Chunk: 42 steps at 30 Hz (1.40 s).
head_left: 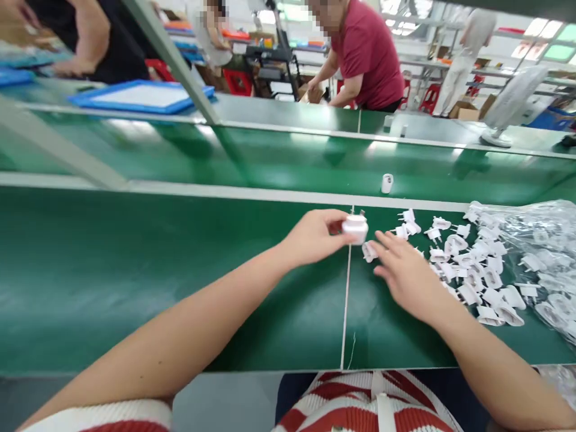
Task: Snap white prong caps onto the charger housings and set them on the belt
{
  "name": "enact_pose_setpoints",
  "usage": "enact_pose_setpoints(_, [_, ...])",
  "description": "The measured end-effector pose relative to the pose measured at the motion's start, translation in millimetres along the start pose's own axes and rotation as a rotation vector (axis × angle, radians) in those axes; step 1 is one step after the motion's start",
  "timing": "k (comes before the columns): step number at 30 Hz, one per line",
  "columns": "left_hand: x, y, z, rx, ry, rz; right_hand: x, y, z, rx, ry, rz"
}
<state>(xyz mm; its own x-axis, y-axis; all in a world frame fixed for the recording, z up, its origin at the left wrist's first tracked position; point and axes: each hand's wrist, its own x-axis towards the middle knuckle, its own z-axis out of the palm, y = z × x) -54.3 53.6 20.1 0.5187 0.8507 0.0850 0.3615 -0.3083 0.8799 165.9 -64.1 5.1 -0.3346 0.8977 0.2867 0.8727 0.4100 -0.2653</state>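
Observation:
My left hand (317,239) pinches a white power adapter (355,230) between thumb and fingers, its metal prongs pointing away from me. Just right of it, my right hand (402,270) is held palm down over the bench, fingers stretched and slightly apart. A small white plug head (369,252) lies at its fingertips; whether they touch it I cannot tell. Beyond my right hand spreads a loose heap of white plug heads (472,261) with pins, some partly hidden by the hand.
A clear plastic bag (540,222) with more plug heads lies at the right. On the green belt (288,162) beyond the pale rail (252,195) stands a white piece (387,183). A blue-framed tray (139,96), a fan (513,108) and a co-worker in a red shirt (369,54) are farther back.

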Motion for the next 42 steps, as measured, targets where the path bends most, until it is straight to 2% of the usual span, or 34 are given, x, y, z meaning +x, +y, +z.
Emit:
enact_pose_setpoints(2, [39,-18,-16.0,0.065,0.195,-0.048,-1,-8,14,-0.133,-0.107,-0.074])
enact_pose_setpoints(4, [82,-38,-27.4,0.158,0.387,-0.183,-2,-14,24,-0.198,-0.175,-0.111])
enact_pose_setpoints(6, [120,-55,-35.2,0.225,0.475,-0.218,-2,-17,27,-0.227,-0.212,-0.099])
enact_pose_setpoints(8, [145,-68,-41.7,0.266,0.526,-0.228,-1,-19,25,-0.23,-0.226,-0.061])
enact_pose_setpoints(10, [158,-76,-48.1,0.299,0.557,-0.238,-1,-20,20,-0.207,-0.25,-0.031])
enact_pose_setpoints(13, [165,-82,-53.2,0.345,0.586,-0.26,0,-21,13,-0.162,-0.31,-0.002])
enact_pose_setpoints(15, [168,-81,-48.0,0.379,0.649,-0.252,0,-20,11,-0.134,-0.339,-0.009])
enact_pose_setpoints(17, [172,-76,-33.3,0.423,0.717,-0.183,0,-19,11,-0.091,-0.346,-0.018])
enact_pose_setpoints(18, [174,-72,-22.8,0.445,0.723,-0.124,0,-19,11,-0.06,-0.336,-0.015])
enact_pose_setpoints(20, [182,-65,1.4,0.48,0.627,-0.029,-2,-19,12,0.039,-0.27,0.027])
enact_pose_setpoints(23, [196,-57,34.1,0.428,0.381,-0.102,-6,-23,10,0.257,-0.162,0.152])
enact_pose_setpoints(25, [205,-56,46.6,0.347,0.292,-0.187,-8,-26,9,0.365,-0.129,0.225])
enact_pose_setpoints(28, [211,-57,50.3,0.26,0.301,-0.201,-10,-27,5,0.435,-0.083,0.255])
enact_pose_setpoints(31, [200,-54,44.2,0.199,0.342,-0.173,-8,-20,1,0.566,-0.039,0.37])
enact_pose_setpoints(33, [178,-48,39.2,0.178,0.365,-0.142,-6,-13,-3,0.715,0.002,0.493])
enact_pose_setpoints(35, [139,-41,35.7,0.141,0.331,-0.106,-3,-5,-6,0.952,0.055,0.584])
enact_pose_setpoints(39, [38,-25,42.9,-0.088,0.027,-0.023,-3,6,-10,1.491,0.077,0.667])
enact_pose_setpoints(42, [-21,-15,60.7,-0.183,-0.08,-0.061,-4,10,-16,1.613,-0.005,0.708])
